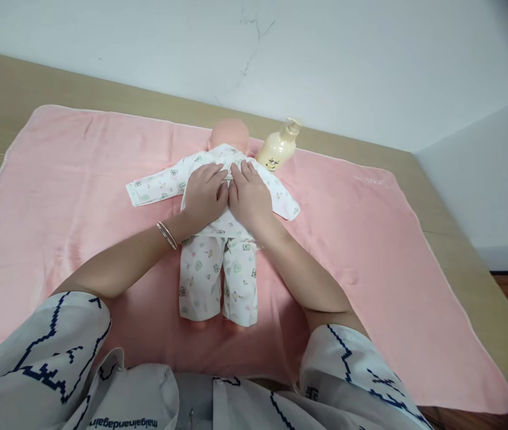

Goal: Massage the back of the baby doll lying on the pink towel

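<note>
- At the centre of the pink blanket, a doll lies on its back with its head at 12 o'clock and its feet at 6 o'clock. The blanket covers a wooden table.
- The doll wears a printed top and matching trousers. The 2 sleeves spread toward 9 o'clock and 3 o'clock.
- The left hand rests palm down on the doll's chest, on the 9 o'clock side of the front seam. Its fingers are extended, close together and flat on the cloth. A bracelet sits on the wrist.
- The right hand mirrors it on the 3 o'clock side, fingers likewise extended and flat.
- The 2 hands touch along the centre line. Whether any fingertip pinches cloth or a fastener underneath cannot be told.
- A cream pump bottle sits at 1 o'clock from the doll's head, just beside its shoulder. It appears tilted.
- Step in hand, as judged: closing or smoothing the front of the top. The trousers are already on.
- A next move calls for light fingertip pressure worked down the seam toward 6 o'clock, with 1 hand bracing the cloth so that both edges line up. The doll looks light and could shift under a push.
</note>
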A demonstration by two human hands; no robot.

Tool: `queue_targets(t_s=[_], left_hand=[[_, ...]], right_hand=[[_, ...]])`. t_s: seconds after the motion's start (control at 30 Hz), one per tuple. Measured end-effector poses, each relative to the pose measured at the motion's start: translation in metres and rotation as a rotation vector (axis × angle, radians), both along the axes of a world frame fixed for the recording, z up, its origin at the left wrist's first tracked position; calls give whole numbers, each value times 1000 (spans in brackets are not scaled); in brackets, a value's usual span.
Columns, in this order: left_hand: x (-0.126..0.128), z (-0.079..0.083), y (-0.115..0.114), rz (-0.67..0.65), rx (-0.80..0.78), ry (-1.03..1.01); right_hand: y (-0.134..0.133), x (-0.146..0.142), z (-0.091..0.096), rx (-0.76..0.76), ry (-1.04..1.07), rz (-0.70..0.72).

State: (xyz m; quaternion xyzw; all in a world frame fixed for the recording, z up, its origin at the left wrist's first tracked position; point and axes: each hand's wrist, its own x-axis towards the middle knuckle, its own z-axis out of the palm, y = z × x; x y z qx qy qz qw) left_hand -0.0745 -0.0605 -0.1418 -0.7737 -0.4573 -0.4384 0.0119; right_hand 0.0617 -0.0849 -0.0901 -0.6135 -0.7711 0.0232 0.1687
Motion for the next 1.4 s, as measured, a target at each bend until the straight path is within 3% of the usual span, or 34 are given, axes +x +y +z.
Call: queue_targets(t_s=[0.1,0.23,0.43,0.57,0.83,1.0,1.17,1.4], left_hand=[[0,6,-5,41,15,-25],[2,13,-2,95,-117,-15],[4,6,9,6,-292,60],[3,6,9,-16,-254,11],[-1,29,-1,63,-209,72],[2,15,-2,24,-210,-32],[4,5,5,-20,-259,-37],[1,10,-1,-54,-92,33]], right_hand=[[-9,-5,3,28,-6,-18],[0,4,2,13,60,-35],[27,24,-7,-66,95,115],[22,20,-3,-76,28,120],[-7,0,10,-34,-76,58],[10,12,7,-61,72,26],[27,22,-5,-37,95,88],[3,5,1,-76,-2,52]])
